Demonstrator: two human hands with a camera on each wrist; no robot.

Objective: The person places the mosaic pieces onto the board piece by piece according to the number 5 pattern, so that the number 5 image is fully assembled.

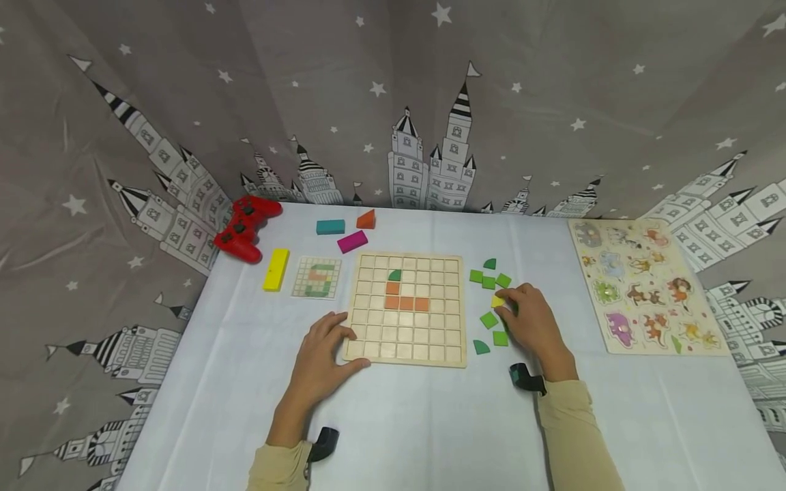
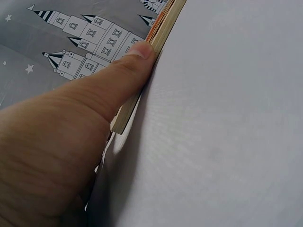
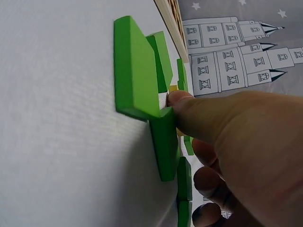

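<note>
A wooden grid board (image 1: 430,341) lies mid-table with several orange squares (image 1: 406,303) and a green quarter-round (image 1: 394,275) set in it. My left hand (image 1: 336,343) rests on its near left corner; the thumb (image 2: 135,59) lies straight along the board's edge (image 2: 165,23). Right of the board, loose green pieces (image 1: 488,279) are scattered. My right hand (image 1: 508,308) sits among them, its curled fingertips pinching a small yellow piece (image 1: 497,301). In the right wrist view the thumb (image 3: 182,101) touches green pieces (image 3: 135,71) with the yellow piece (image 3: 173,88) just behind.
A red game controller (image 1: 245,228), yellow block (image 1: 276,269), pattern card (image 1: 316,277), teal block (image 1: 330,226), magenta block (image 1: 353,241) and orange wedge (image 1: 366,219) lie at the back left. An animal peg puzzle (image 1: 645,286) lies right. Castle-print cloth (image 1: 430,102) walls the white table.
</note>
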